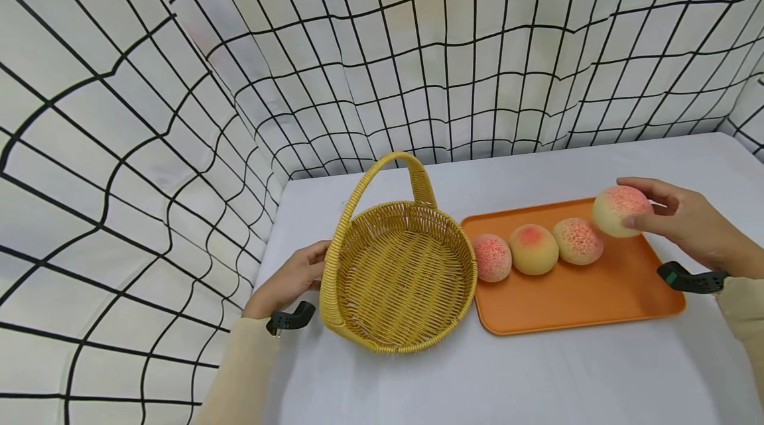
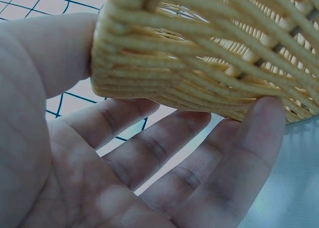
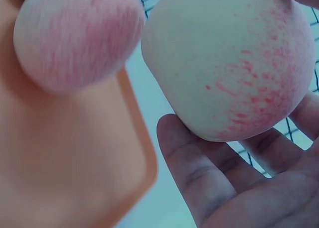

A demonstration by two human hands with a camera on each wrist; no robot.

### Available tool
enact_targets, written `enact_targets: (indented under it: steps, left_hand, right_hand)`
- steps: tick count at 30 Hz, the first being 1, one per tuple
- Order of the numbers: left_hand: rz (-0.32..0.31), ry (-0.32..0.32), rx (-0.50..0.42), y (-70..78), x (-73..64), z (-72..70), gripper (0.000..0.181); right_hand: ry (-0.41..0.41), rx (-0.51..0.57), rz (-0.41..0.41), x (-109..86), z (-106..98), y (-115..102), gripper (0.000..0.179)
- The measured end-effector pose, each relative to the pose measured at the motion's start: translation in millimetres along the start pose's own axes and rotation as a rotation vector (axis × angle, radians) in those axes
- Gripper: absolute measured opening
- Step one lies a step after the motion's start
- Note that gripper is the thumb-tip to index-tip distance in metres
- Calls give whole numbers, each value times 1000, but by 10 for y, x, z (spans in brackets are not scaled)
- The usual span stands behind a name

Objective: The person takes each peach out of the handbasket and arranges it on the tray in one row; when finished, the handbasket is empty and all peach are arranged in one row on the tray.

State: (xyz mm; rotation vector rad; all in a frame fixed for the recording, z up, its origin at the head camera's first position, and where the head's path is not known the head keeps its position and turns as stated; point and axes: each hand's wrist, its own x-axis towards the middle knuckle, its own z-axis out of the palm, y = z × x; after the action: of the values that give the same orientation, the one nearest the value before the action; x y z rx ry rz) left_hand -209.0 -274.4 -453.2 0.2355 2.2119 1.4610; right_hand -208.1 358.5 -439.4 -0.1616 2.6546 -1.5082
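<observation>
My right hand (image 1: 692, 219) holds a pale peach with a pink speckled blush (image 1: 617, 211) between thumb and fingers, raised over the far right corner of the orange tray (image 1: 597, 299). Three more peaches lie in a row on the tray: a pink one (image 1: 493, 258), a yellow one with a red top (image 1: 534, 250) and a speckled one (image 1: 578, 241). At the woven yellow basket (image 1: 412, 286), my left hand (image 1: 295, 279) grips the left side. In the left wrist view its thumb and fingers lie against the weave (image 2: 199, 73); the fingertips are partly hidden beneath.
Basket and tray stand side by side on a white-covered table (image 1: 418, 385), the basket's right rim close to the tray's left edge. The basket's tall arched handle (image 1: 358, 193) rises above its bowl. White cloth with a black grid (image 1: 418, 54) walls the back and left.
</observation>
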Motion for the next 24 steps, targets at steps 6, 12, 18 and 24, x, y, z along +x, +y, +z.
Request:
enact_targets:
  steps: [6,12,18,24]
  left_hand:
    - [-2,1,0,31,-17,12,50]
    - [-2,4,4,44,-22,19,50]
    - [-1,5,-3,39,-28,19,50]
    - [1,2,-7,21,-20,15,49]
  right_hand:
    - [-8,-18,32,-4,-35,145,66]
    - [-33,-85,105,8,-45,246,74]
    - [-60,-143,151,22,-22,297,79]
    - [-80,-175,143,18,8,289,77]
